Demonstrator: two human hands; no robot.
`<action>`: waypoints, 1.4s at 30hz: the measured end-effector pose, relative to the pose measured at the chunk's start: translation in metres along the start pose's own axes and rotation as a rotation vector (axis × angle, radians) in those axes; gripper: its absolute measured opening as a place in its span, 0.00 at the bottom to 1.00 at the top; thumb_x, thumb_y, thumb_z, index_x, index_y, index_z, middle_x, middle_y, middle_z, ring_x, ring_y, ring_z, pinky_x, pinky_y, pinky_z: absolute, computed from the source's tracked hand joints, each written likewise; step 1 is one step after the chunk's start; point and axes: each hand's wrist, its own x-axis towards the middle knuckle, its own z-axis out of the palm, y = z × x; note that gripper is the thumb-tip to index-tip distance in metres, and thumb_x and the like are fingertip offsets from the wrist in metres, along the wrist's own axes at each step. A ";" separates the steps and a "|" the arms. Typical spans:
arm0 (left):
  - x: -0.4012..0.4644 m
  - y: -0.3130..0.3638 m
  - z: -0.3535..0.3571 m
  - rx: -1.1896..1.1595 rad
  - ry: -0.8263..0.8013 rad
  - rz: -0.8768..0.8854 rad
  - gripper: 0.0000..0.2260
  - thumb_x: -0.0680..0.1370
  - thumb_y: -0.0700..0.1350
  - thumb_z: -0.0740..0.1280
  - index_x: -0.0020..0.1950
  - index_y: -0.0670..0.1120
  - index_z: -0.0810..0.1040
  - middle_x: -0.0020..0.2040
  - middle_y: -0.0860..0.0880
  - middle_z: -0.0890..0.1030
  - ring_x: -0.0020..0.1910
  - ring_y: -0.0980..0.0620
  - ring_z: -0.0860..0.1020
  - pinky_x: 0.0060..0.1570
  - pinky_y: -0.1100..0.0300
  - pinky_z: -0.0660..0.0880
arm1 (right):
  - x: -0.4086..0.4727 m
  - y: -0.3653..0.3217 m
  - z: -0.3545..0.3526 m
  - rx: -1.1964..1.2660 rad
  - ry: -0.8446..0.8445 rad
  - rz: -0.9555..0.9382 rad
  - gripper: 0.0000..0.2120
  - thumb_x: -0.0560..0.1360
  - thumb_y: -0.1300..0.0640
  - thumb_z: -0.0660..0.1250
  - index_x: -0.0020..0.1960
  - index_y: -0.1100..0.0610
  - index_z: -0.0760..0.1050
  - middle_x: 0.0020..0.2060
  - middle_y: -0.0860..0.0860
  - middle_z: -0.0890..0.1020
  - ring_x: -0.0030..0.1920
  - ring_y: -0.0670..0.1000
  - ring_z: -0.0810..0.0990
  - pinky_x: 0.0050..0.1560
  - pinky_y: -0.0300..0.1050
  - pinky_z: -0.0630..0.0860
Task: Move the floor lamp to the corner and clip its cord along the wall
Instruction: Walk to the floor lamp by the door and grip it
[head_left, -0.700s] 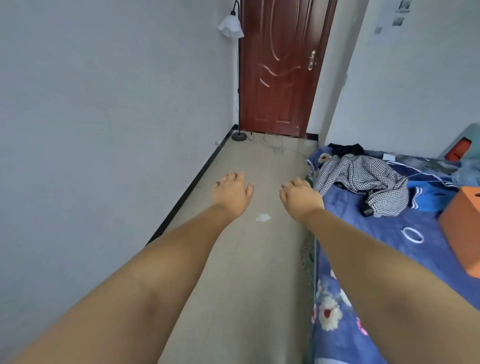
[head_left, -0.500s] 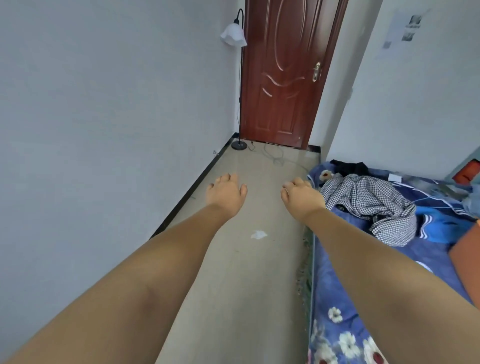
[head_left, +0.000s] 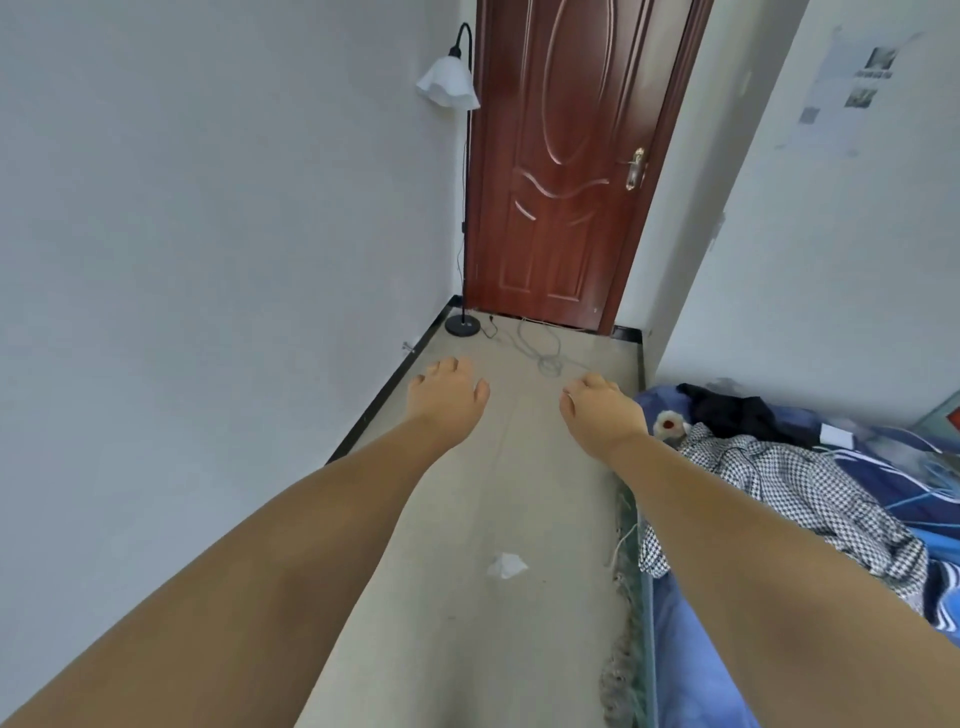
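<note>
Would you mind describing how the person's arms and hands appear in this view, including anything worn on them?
Both forearms are bare for all of their visible length: no sleeves show. The left hand and the right hand carry no gloves, and no rings, watch or bracelet can be seen on the fingers or wrists. The fingernails look short and unpainted, though they are small in this view.
</note>
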 end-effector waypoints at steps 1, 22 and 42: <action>0.025 -0.002 0.000 0.010 -0.001 0.003 0.20 0.80 0.51 0.50 0.66 0.41 0.68 0.65 0.40 0.73 0.64 0.42 0.70 0.60 0.48 0.66 | 0.021 0.005 0.000 -0.013 -0.009 -0.004 0.16 0.80 0.57 0.49 0.58 0.61 0.72 0.58 0.60 0.73 0.57 0.60 0.72 0.48 0.53 0.73; 0.491 0.009 0.082 -0.040 0.031 -0.029 0.18 0.80 0.52 0.50 0.62 0.43 0.69 0.61 0.40 0.75 0.59 0.41 0.73 0.56 0.46 0.69 | 0.486 0.151 0.043 0.068 0.014 -0.016 0.16 0.80 0.55 0.50 0.54 0.62 0.74 0.55 0.60 0.75 0.56 0.61 0.74 0.48 0.51 0.72; 0.971 0.017 0.184 -0.031 0.011 0.050 0.18 0.80 0.52 0.52 0.64 0.44 0.69 0.60 0.42 0.76 0.57 0.43 0.74 0.56 0.47 0.70 | 0.926 0.274 0.093 0.058 -0.016 -0.005 0.16 0.81 0.51 0.50 0.58 0.58 0.72 0.59 0.55 0.73 0.59 0.57 0.72 0.51 0.53 0.75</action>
